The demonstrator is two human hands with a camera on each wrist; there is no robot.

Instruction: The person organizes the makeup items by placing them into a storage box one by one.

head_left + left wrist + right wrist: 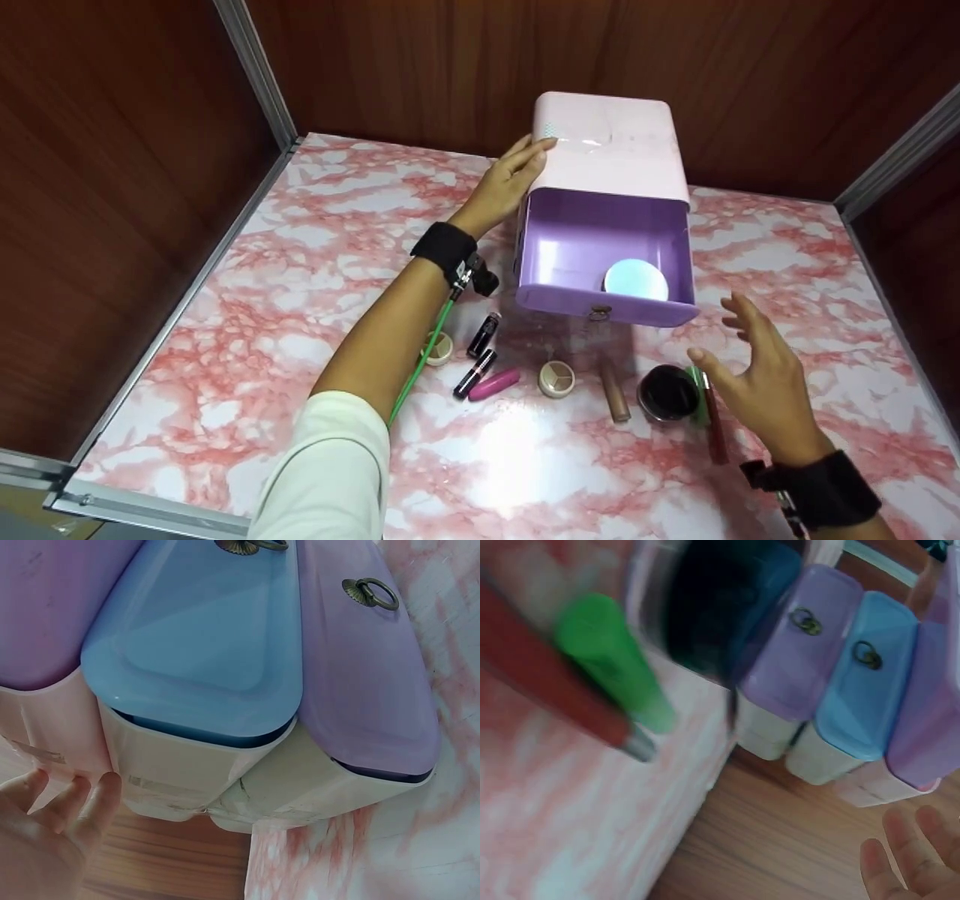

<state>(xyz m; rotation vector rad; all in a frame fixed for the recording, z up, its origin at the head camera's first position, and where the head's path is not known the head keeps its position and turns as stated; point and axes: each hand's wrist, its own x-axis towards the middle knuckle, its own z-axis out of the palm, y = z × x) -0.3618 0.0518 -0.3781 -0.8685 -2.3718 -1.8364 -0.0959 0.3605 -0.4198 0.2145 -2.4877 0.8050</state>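
A small drawer cabinet (pixel 611 150) with a pale pink top stands at the back. Its top purple drawer (pixel 570 232) is pulled out and holds a round, pale blue shiny-lidded container (pixel 636 280) at the front right. My left hand (pixel 506 184) rests its fingers against the cabinet's upper left side. In the left wrist view, the blue drawer (pixel 202 637) and the lower purple drawer (pixel 367 660) are pushed in. To the right of the open drawer, my right hand (pixel 769 382) hovers with fingers spread and nothing in it.
Near my right hand lie a dark round jar (pixel 667 393), a green tube (pixel 611 656) and a red-brown handled brush (pixel 716 427). A brown tube (pixel 614 391), two round palettes (pixel 556 379), two black tubes (pixel 484 334) and a pink tube (pixel 494 384) lie in front. Wood panels (pixel 465 67) enclose the table.
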